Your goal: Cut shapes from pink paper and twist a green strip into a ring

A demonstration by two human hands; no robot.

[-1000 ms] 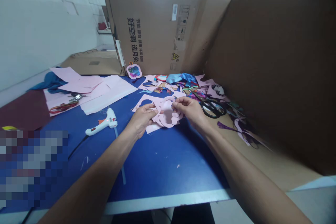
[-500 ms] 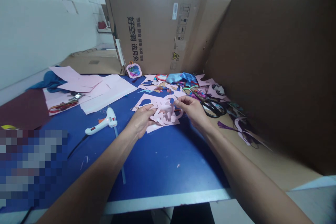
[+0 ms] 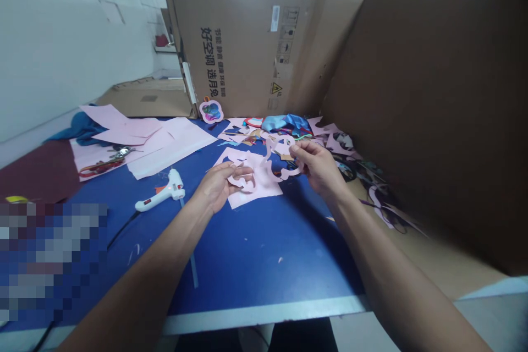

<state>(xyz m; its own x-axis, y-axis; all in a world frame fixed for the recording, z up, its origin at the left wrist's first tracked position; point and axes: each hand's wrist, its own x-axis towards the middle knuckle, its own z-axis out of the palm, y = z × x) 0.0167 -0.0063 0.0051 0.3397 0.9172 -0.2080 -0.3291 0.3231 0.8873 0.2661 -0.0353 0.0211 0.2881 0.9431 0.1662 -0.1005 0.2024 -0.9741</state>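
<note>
My right hand (image 3: 317, 166) pinches a thin pink paper ring cut-out (image 3: 277, 166) and holds it lifted above the blue table. My left hand (image 3: 220, 182) has its fingers closed on a smaller pink paper cut-out (image 3: 240, 179), resting low over a pink paper sheet (image 3: 259, 184) with holes cut in it. The two hands are apart, each with its own piece.
A white glue gun (image 3: 163, 196) lies left of my left hand, its cord running to the front. Pink paper sheets (image 3: 165, 146) lie at the back left. Paper scraps and black scissors (image 3: 345, 171) lie behind my right hand. Cardboard walls (image 3: 429, 99) stand at the back and right.
The pink cut-out has come apart: my right hand lifted the ring piece up and to the right, while my left hand kept the inner piece low over the sheet.
</note>
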